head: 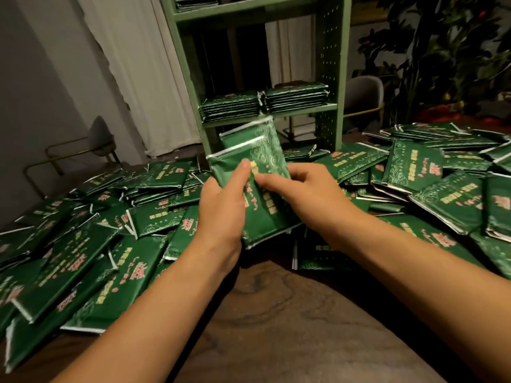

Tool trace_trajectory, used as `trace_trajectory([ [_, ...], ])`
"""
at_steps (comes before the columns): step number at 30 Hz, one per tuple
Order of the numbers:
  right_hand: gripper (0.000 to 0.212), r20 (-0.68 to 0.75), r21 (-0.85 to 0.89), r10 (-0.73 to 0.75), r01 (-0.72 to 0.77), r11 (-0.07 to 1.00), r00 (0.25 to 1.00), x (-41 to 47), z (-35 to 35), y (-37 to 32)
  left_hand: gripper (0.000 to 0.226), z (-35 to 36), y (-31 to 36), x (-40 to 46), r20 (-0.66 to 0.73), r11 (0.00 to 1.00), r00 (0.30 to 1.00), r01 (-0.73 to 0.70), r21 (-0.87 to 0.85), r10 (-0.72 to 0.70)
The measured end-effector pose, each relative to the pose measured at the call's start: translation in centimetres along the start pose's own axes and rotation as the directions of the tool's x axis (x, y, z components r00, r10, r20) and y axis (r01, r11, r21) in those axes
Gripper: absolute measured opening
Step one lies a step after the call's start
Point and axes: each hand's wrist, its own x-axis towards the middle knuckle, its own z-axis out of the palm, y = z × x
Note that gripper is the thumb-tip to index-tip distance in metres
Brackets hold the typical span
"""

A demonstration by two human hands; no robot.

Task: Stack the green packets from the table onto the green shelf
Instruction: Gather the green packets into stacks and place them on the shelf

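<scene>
Dim curtains and a dark leafy plant (431, 45) frame a wooden desk (276, 313) heaped on both sides with loose green packets (83, 261), and a green shelf (329, 59) stands at its far edge, straight ahead. Judging by the scene, the step in hand is gathering: a small bundle of packets (249, 158) is held upright above the desk, just in front of the shelf, with edges not yet flush. The left hand (221, 205) is closed round the bundle's left side, thumb on its face; the right hand (301, 186) pinches it from the right, fingers pressed to the front. Two neat piles (262, 103) already lie side by side on the shelf's middle level, and more packets show on the level above, so the work looks begun but far from finished, given what still covers the desk. Next, the bundle probably needs squaring, then carrying forward and laying flat on one of those piles, aligned so it does not slide off.
</scene>
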Motion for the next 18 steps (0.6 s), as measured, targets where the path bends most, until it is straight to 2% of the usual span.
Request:
trace_trajectory([
  [3, 0.025, -0.067, -0.229, -0.126, 0.108, 0.967, 0.99, -0.1, -0.4, -0.1, 0.037, -0.8, 0.0, -0.1, -0.011, 0.991, 0.997, -0.074, 0.114, 0.075],
  [4, 0.03, -0.133, -0.251, -0.144, 0.107, 0.962, 0.981, 0.1, -0.7, -0.1, 0.031, -0.9, 0.0, -0.1, 0.008, 0.986, 0.996, -0.09, 0.141, 0.09],
  [6, 0.043, -0.205, -0.184, -0.113, 0.075, 0.98, 0.972, 0.4, -1.3, -0.2, 0.017, -1.2, -0.2, -0.2, 0.081, 0.976, 0.99, -0.13, 0.175, 0.117],
  [7, 0.049, -0.187, -0.134, -0.09, 0.065, 0.989, 0.978, 0.4, -1.6, -0.4, 0.015, -1.2, -0.1, -0.3, 0.121, 0.968, 0.984, -0.151, 0.198, 0.129],
  [9, 0.052, -0.087, -0.055, -0.067, 0.063, 0.997, 0.994, 0.3, -2.0, -0.3, 0.029, -1.3, -0.1, -0.6, 0.193, 0.958, 0.974, -0.162, 0.235, 0.118],
  [13, 0.033, 0.045, -0.037, -0.1, 0.101, 0.994, 0.994, 0.3, -2.3, 0.2, 0.057, -1.5, -0.2, -0.9, 0.216, 0.942, 0.967, -0.194, 0.276, 0.136],
  [15, 0.025, 0.037, 0.01, -0.097, 0.096, 0.995, 0.995, 0.5, -2.6, 0.4, 0.056, -1.6, -0.1, -0.8, 0.203, 0.948, 0.971, -0.177, 0.264, 0.125],
  [18, 0.019, -0.027, 0.044, -0.079, 0.08, 0.996, 0.996, 0.9, -3.1, 0.3, 0.034, -1.7, 0.1, -0.6, 0.236, 0.984, 0.971, -0.087, 0.156, 0.049],
])
